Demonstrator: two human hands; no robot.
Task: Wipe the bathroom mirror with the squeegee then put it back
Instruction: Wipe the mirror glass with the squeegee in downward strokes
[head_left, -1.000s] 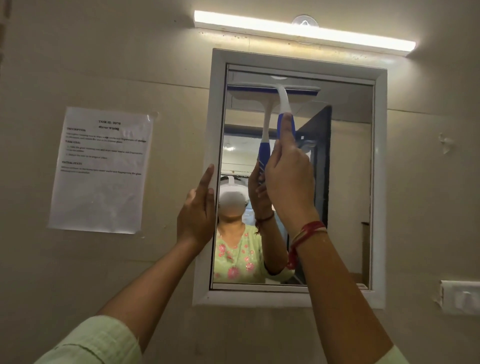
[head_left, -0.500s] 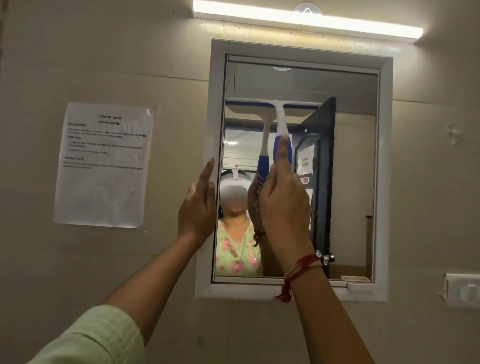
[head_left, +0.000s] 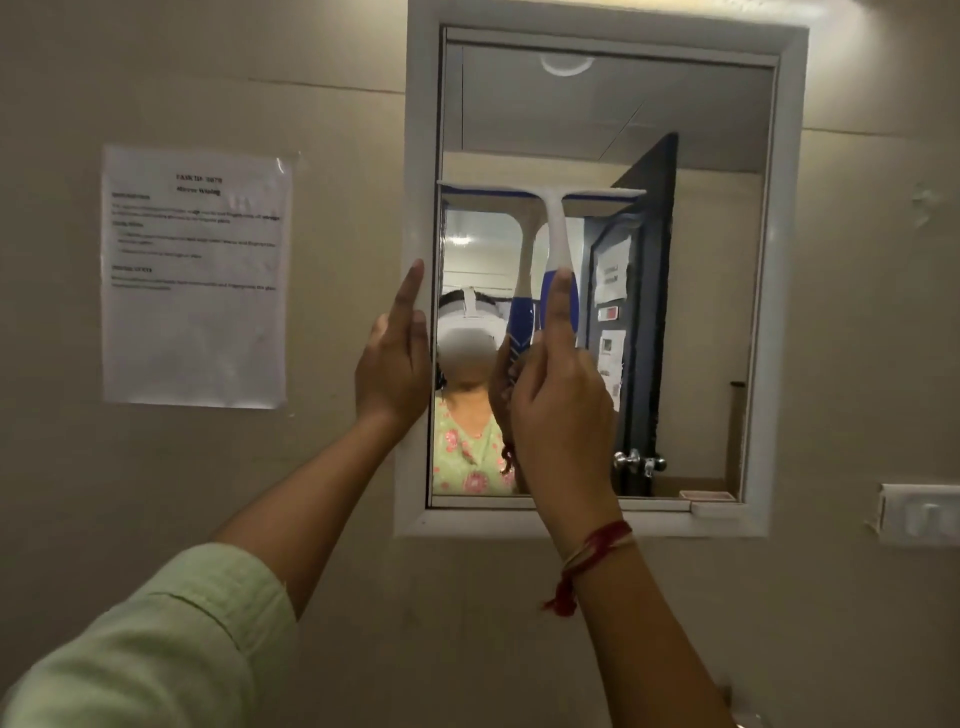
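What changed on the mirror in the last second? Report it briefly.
The squeegee slid down the mirror from near the top to about a third down, pulled by the right hand, which still grips its handle. The left hand stays flat against the left side of the frame.

Squeegee (head_left: 545, 195) on mirror (head_left: 701, 312), paper (head_left: 195, 275) left (switch (head_left: 922, 514) right)

We see a pale green sleeve (head_left: 156, 644) on the left arm, ending near the elbow. Below the right hand (head_left: 563, 415) we note a red thread wristband (head_left: 597, 545) with a dangling tail.
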